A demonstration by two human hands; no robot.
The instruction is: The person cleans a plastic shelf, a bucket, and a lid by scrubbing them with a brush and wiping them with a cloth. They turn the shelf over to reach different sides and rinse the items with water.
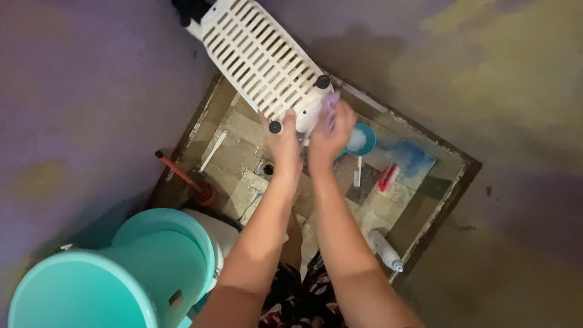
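**Scrubbing a slatted rack over the wash pit**

The left hand [283, 141] is clamped around the lower end of a white slatted rack [258, 58], which slants from the frame's centre toward the top left. The right hand [331, 130] is curled closed over a purple scrubber [331, 104], pressed against the rack's lower corner. Below lie a tiled wash pit [425, 225], a red brush [387, 177] and, at lower left, a teal bucket [91, 285].
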